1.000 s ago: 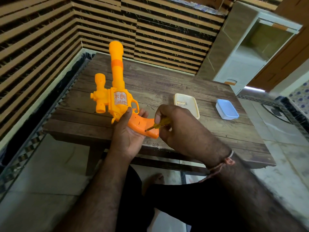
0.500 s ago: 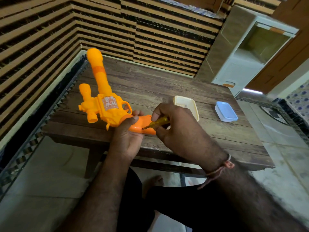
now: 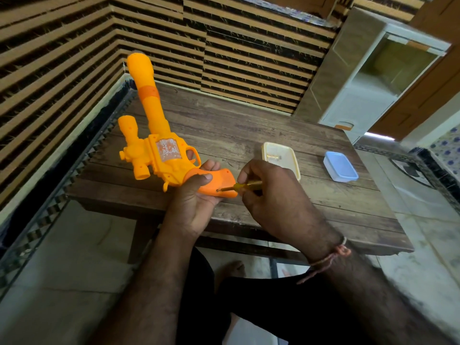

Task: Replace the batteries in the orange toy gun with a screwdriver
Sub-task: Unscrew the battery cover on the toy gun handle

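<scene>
The left hand (image 3: 194, 207) grips the handle of the orange plastic toy gun (image 3: 159, 150) above the wooden table (image 3: 224, 130). The right hand (image 3: 268, 195) pinches a yellow-handled screwdriver (image 3: 242, 187), its handle mostly hidden, the tip in a handle hole.

orange toy gun (image 3: 159, 150) tilted, screwdriver (image 3: 242, 187) at grip

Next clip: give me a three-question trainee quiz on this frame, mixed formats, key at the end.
1. True or false: the screwdriver tip touches the gun at its grip.
2. Which hand holds the gun? A) left hand B) right hand C) neither
3. Fill in: on the table, the tub nearer the hands is cream; the farther tub is ____.

Key: 1 true; 2 A; 3 blue
</scene>
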`<state>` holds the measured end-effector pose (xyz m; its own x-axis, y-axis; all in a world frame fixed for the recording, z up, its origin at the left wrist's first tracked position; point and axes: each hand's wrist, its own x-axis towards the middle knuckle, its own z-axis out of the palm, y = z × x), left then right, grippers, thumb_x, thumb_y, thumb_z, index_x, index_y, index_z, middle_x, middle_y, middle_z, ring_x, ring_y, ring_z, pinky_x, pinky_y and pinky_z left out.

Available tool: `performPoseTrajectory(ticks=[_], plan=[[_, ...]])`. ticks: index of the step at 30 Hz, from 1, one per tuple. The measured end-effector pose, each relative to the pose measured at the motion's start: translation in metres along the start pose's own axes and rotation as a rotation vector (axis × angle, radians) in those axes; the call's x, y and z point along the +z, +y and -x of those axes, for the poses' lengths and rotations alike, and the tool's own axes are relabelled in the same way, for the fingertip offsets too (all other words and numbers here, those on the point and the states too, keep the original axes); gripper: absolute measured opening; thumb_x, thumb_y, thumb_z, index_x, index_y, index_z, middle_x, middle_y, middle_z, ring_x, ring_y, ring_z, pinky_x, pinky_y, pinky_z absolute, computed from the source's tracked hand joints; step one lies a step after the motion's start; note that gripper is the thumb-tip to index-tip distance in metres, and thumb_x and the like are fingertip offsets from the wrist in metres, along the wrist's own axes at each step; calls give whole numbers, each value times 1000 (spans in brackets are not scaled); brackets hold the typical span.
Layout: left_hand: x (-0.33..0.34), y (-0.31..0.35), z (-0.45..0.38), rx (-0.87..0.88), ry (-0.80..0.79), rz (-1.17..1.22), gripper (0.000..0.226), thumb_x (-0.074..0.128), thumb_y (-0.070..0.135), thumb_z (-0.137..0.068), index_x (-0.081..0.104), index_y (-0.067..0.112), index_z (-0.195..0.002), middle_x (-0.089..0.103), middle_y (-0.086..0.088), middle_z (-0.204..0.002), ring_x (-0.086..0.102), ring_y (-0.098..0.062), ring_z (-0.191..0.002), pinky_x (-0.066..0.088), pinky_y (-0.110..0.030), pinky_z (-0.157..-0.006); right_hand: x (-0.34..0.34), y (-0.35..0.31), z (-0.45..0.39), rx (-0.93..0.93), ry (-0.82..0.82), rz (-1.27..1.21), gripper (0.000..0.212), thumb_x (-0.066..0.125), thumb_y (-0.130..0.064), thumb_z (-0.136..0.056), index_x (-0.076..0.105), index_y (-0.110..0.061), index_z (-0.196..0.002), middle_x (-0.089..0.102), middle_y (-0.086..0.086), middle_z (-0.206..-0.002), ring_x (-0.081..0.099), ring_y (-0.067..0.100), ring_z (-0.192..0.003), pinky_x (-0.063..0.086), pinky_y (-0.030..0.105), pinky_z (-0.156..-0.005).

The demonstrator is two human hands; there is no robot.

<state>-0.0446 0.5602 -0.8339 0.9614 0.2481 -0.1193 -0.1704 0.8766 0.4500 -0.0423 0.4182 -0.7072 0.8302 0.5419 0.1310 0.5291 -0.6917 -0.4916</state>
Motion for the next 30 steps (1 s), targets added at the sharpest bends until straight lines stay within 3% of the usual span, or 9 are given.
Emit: performPoseTrajectory(ticks=[4,8,11,14,17,20,23,27,30], plan=[[1,0,1,4,-5,-32,46,71,10,-59,65,11,-105,68,-9,-119,69,-19,-108,56,-50,-83,-1,1,3,-10,-35,6,16,63,-11,-84,60,-25,-91,62,-4,-79,56,9,-65,43,19,-57],[-2,0,-1,4,-29,-15,73,71,12,-60,48,11,-129,62,-11,-122,67,-23,-111,54,-51,-82,0,0,2,-16,-14,4,11,60,-24,-90,55,-26,-100,64,2,-87,60,18,-76,48,30,-68],[-2,0,0,14,-41,-24,52,70,12,-57,60,10,-108,67,-6,-109,71,-16,-101,53,-49,-81,3,-1,4,-27,5,34,19,66,-19,-85,56,-26,-101,62,-2,-88,57,15,-78,43,27,-67],[1,0,2,2,-51,-12,32,71,11,-55,69,12,-87,70,-6,-106,70,-17,-104,50,-52,-90,4,0,4,-12,69,-22,24,72,-14,-80,58,-25,-97,60,-7,-81,55,11,-71,44,24,-64],[1,0,2,-7,-57,-25,28,71,11,-54,72,13,-82,71,-6,-105,70,-17,-104,52,-52,-87,5,2,3,39,110,-87,22,76,-14,-78,61,-24,-91,61,-10,-76,57,6,-67,45,18,-61],[1,0,4,-1,-66,-28,27,68,5,-58,72,15,-83,72,-4,-100,72,-18,-100,56,-50,-80,3,3,3,39,46,-25,14,71,-30,-86,62,-22,-93,65,-5,-74,63,13,-68,51,30,-65],[1,1,4,10,-94,-35,31,65,2,-61,74,19,-85,70,-1,-96,72,-16,-96,54,-50,-81,1,-2,3,-4,-14,12,23,55,-41,-95,61,-19,-95,68,2,-73,67,22,-67,54,36,-62],[-1,-1,2,-1,-83,-12,41,66,2,-61,65,17,-99,69,-5,-102,70,-21,-102,56,-50,-79,-3,-6,0,-75,-46,97,9,58,-24,-92,60,-23,-100,58,-10,-73,58,14,-69,39,26,-60],[-3,1,2,-5,-70,-31,46,70,8,-59,62,11,-104,66,-9,-111,69,-24,-106,57,-51,-79,-5,-4,0,-83,-84,125,20,63,-17,-84,58,-26,-101,44,-15,-68,43,6,-62,31,17,-51]])
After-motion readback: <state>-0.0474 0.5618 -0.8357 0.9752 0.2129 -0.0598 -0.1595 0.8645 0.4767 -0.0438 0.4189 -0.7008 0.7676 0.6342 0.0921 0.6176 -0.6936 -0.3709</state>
